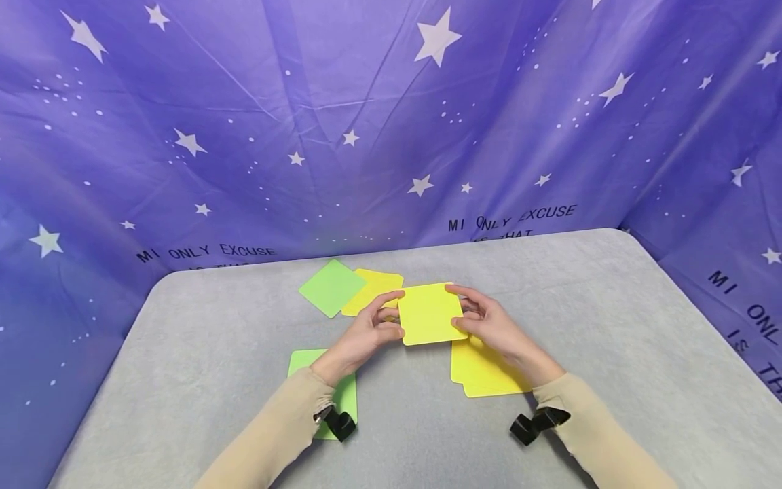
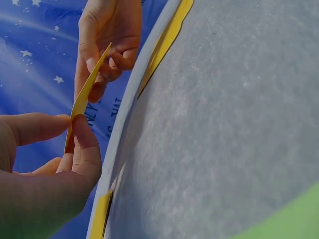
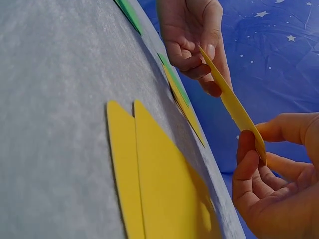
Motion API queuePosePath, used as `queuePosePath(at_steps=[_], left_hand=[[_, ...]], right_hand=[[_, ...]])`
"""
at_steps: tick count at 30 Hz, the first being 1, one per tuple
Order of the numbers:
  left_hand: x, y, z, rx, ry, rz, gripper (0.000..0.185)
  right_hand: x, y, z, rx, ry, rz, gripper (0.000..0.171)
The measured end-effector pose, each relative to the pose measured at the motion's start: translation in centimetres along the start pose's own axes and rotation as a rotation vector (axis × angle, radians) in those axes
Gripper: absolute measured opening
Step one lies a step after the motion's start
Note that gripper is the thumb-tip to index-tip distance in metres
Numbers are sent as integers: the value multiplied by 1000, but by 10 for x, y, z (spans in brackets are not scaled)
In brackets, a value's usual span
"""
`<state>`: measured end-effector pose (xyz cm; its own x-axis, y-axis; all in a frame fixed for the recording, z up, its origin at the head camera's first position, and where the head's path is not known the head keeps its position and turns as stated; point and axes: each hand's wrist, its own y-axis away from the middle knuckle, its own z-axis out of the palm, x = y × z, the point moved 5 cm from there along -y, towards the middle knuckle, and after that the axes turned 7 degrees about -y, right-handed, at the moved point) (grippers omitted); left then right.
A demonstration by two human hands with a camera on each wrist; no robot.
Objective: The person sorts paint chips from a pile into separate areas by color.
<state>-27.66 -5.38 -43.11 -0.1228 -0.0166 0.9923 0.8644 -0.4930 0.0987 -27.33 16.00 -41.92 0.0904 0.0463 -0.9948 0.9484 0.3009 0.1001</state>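
A square yellow card (image 1: pixel 431 314) with rounded corners is held up above the table between both hands. My left hand (image 1: pixel 370 329) pinches its left edge, thumb below and fingers above. On the opposite edge, my right hand (image 1: pixel 489 322) pinches the card the same way. Both wrist views show the yellow card (image 2: pixel 85 97) nearly edge-on, slightly bowed. Under the right forearm lie overlapping yellow cards (image 1: pixel 489 373), partly hidden. A green card (image 1: pixel 347 397) lies beneath the left wrist, partly covered by the sleeve.
Farther back on the grey table (image 1: pixel 611 326), a green card (image 1: pixel 332 288) overlaps a yellow card (image 1: pixel 375 288). A purple star-patterned curtain (image 1: pixel 366 81) hangs behind the table and along its sides. Each wrist wears a black camera strap (image 1: pixel 552 418).
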Motion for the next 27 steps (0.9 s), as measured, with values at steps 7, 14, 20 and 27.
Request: queuePosePath(at_steps=[7, 14, 20, 27], left_hand=[[0, -8, 10, -31, -13, -8, 68], [5, -15, 21, -22, -29, -9, 65], [5, -20, 30, -23, -19, -15, 64], [3, -23, 45, -48, 26, -65, 65]], right_hand=[[-1, 9, -12, 2, 38, 0, 63], [0, 18, -22, -65, 7, -20, 69], [0, 24, -31, -88, 24, -23, 72], [1, 35, -40, -82, 100, -40, 72]])
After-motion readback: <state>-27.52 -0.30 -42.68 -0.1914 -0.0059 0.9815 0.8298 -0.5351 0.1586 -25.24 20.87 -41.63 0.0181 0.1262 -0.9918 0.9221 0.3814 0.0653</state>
